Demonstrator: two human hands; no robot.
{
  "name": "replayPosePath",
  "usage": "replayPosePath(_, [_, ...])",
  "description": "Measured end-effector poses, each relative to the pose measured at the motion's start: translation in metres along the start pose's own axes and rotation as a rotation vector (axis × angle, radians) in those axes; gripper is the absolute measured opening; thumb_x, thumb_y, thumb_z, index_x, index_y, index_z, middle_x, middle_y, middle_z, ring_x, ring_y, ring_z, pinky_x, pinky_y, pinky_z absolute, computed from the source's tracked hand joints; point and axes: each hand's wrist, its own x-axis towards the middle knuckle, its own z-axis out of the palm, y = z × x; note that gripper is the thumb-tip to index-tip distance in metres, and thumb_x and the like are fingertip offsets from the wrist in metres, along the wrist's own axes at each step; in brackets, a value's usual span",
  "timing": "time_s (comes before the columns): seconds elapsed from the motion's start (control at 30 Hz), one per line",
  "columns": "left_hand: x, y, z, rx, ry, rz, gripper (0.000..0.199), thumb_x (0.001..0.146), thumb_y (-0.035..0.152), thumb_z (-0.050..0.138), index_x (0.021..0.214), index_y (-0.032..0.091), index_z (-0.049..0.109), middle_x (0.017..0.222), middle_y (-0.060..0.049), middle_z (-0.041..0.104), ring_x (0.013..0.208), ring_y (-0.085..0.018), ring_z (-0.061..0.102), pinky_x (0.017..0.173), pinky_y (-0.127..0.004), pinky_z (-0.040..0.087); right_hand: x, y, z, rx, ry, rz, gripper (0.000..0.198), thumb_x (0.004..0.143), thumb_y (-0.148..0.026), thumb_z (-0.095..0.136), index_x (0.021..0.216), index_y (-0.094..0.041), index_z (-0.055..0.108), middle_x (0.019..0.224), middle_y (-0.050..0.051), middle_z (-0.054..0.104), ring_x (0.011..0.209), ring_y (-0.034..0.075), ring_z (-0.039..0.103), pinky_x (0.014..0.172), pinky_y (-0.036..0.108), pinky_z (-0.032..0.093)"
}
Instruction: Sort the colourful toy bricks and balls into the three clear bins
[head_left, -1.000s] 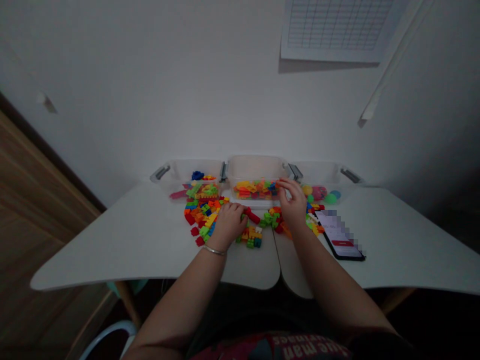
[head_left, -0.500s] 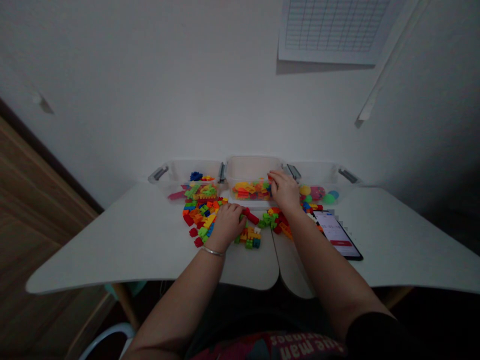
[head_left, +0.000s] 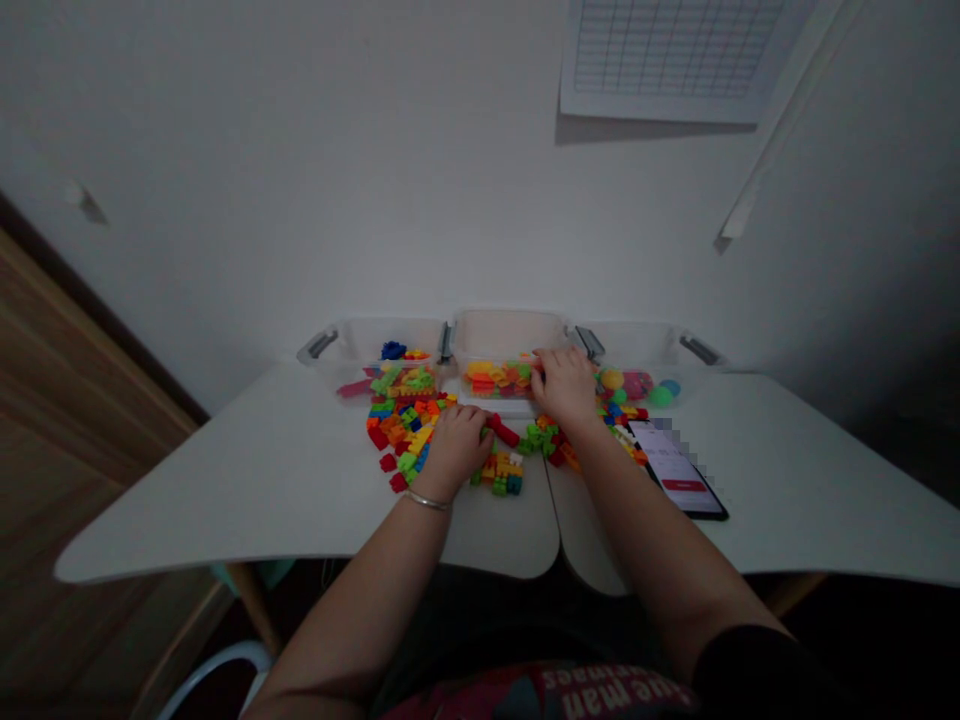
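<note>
My left hand is curled down over a heap of toy building bricks, its fingertips partly hidden among them. A red cylinder-shaped piece lies just right of its fingers. Farther forward, my right hand is at the front right corner of the middle clear plastic box, fingers bent and close together. A small reddish spot shows at its fingertips; what it holds, if anything, I cannot make out. Yellow, orange and red bricks lie inside that box. Below my right hand are green bricks on the table.
A left clear box holds mixed bricks; a right clear box has coloured balls at it. A phone lies beside my right forearm on the white table. A seam splits the table's front.
My right hand has moved slightly down and back toward me at the middle box's corner. My left hand stays over the bricks with little visible movement.
</note>
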Motion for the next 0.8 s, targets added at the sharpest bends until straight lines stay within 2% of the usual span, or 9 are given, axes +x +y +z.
replayPosePath(0.13, [0.0,-0.002,0.002,0.006,0.013,0.003,0.027,0.088,0.03,0.053,0.11,0.019,0.064,0.108,-0.01,0.066,0.106,-0.026,0.054,0.097,-0.042,0.041,-0.009,-0.009,-0.008,0.151,0.063,0.026,0.037,0.085,-0.021,0.049,0.121,-0.017,0.059,0.128,0.012,0.061,0.125,0.029,0.046,0.113,0.05,0.023])
replayPosePath(0.23, [0.0,-0.002,0.004,0.016,0.018,0.013,0.026,0.087,0.03,0.053,0.109,0.019,0.064,0.107,-0.009,0.066,0.105,-0.025,0.054,0.096,-0.041,0.041,-0.024,-0.023,-0.011,0.234,0.082,0.012,0.032,0.087,-0.02,0.046,0.116,-0.019,0.061,0.123,0.01,0.062,0.121,0.026,0.049,0.11,0.045,0.029])
replayPosePath(0.43, [-0.001,0.001,0.0,0.037,0.023,0.007,0.026,0.088,0.028,0.052,0.109,0.018,0.063,0.108,-0.01,0.066,0.104,-0.026,0.055,0.095,-0.04,0.041,-0.048,-0.046,-0.005,0.337,-0.109,-0.039,0.02,0.086,-0.021,0.052,0.104,-0.018,0.061,0.107,0.011,0.065,0.105,0.025,0.056,0.093,0.035,0.043])
replayPosePath(0.67, [-0.001,0.0,0.0,0.0,0.009,0.011,0.025,0.087,0.026,0.053,0.109,0.019,0.063,0.109,-0.01,0.066,0.106,-0.025,0.055,0.096,-0.041,0.041,-0.065,-0.039,0.004,0.247,-0.316,-0.012,0.012,0.088,-0.029,0.058,0.094,-0.019,0.061,0.096,0.008,0.066,0.095,0.024,0.058,0.085,0.034,0.043])
replayPosePath(0.8, [-0.001,-0.001,0.001,-0.002,0.003,0.012,0.025,0.088,0.027,0.052,0.109,0.02,0.063,0.11,-0.009,0.066,0.106,-0.025,0.055,0.096,-0.041,0.041,-0.068,-0.035,0.011,0.226,-0.37,-0.019,0.012,0.086,-0.03,0.061,0.092,-0.02,0.063,0.095,0.007,0.067,0.094,0.023,0.058,0.085,0.034,0.042])
